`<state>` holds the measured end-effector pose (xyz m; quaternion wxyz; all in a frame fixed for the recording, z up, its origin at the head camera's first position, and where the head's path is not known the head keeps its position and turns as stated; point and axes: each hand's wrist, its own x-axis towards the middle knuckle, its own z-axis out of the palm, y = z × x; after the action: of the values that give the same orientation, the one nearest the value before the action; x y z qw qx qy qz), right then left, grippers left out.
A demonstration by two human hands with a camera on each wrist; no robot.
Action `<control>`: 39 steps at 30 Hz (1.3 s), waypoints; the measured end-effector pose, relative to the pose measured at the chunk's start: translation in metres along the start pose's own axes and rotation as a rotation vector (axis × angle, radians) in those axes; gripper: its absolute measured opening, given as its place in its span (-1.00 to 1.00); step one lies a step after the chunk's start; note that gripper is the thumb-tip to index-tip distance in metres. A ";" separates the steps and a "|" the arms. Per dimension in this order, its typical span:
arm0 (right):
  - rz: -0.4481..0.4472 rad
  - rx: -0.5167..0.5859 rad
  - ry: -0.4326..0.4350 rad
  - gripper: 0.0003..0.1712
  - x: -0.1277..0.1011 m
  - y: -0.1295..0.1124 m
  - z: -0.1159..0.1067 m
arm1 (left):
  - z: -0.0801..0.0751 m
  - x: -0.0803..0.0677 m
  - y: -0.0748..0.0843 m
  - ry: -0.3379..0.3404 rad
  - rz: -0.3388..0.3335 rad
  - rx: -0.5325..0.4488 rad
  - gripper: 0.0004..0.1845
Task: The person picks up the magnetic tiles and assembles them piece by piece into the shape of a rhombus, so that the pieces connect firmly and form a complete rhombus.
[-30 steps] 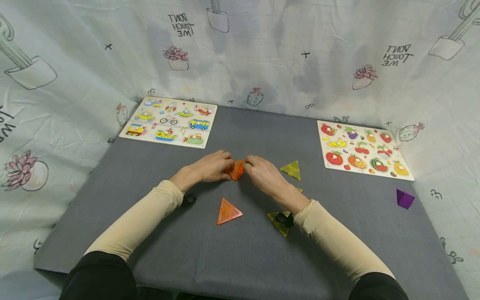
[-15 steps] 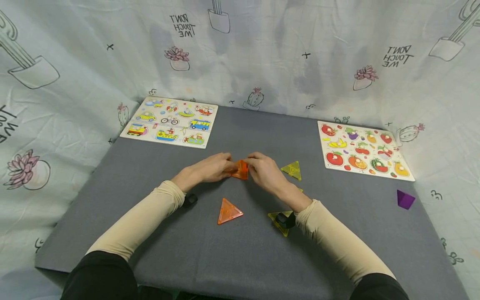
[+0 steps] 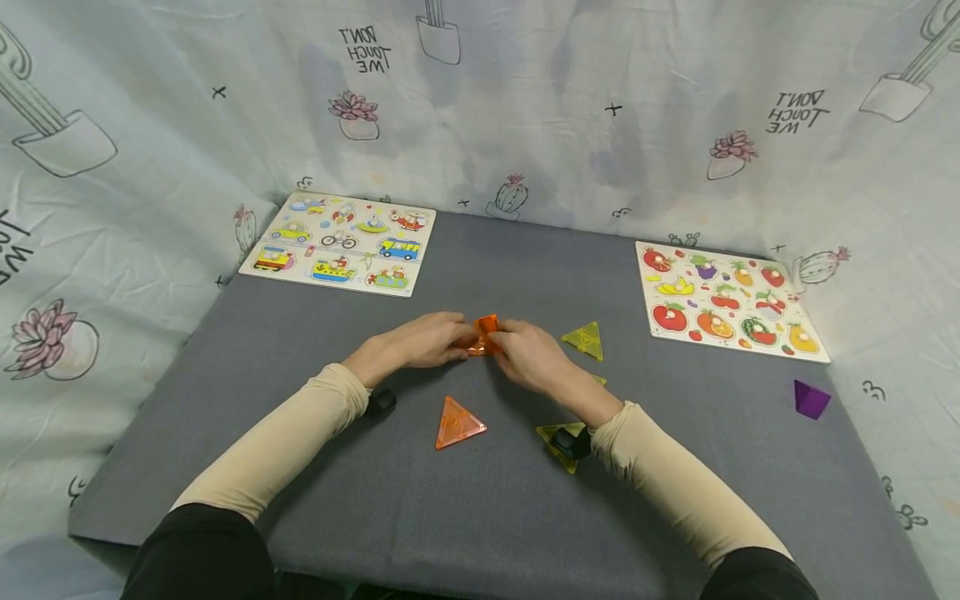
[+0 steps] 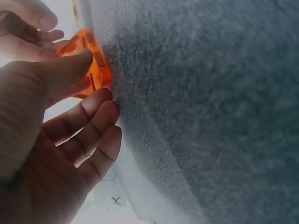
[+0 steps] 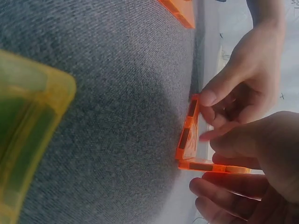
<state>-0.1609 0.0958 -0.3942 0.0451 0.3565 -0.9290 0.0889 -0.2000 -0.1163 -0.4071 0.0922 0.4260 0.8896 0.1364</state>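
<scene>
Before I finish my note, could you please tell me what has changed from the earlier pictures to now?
The left hand and right hand came slightly nearer the person; between them, the orange tiles turned and shifted slightly to the right. Both hands already had fingers at them. The loose orange triangle tile, yellow triangle tiles, purple pyramid, vehicle puzzle board and fruit puzzle board stayed put.

Pale grey-white printed fabric [image 3: 570, 50] is hanging along the far edge of a dark-grey cloth-covered table [image 3: 495, 500], continuing past its left and right edges. Pink potted succulents [image 3: 354, 115], pale cacti [image 3: 508, 198] and black mirror-reversed lettering [image 3: 364, 50] are repeating across it; wrinkles are showing beyond the table's left edge. Diffuse light is falling on the table, casting soft shadows toward its middle. Below the near-left corner, dark shade is sitting.
</scene>
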 end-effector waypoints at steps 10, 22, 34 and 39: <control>0.014 0.007 0.000 -0.74 0.000 -0.001 -0.003 | -0.003 -0.023 0.021 -0.104 0.039 0.032 -0.58; 0.024 -0.003 0.008 -0.75 0.000 -0.002 -0.001 | 0.004 -0.037 0.051 -0.144 0.175 0.189 -0.40; 0.016 0.009 0.013 -0.75 -0.003 -0.002 -0.001 | -0.008 -0.044 0.030 -0.191 0.017 0.154 -0.55; 0.022 0.019 -0.007 -0.74 -0.002 -0.002 -0.001 | -0.012 -0.047 0.013 -0.173 -0.107 0.054 -0.51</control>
<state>-0.1580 0.0965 -0.3935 0.0376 0.3470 -0.9321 0.0972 -0.1647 -0.1474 -0.3891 0.1644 0.3904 0.9032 0.0698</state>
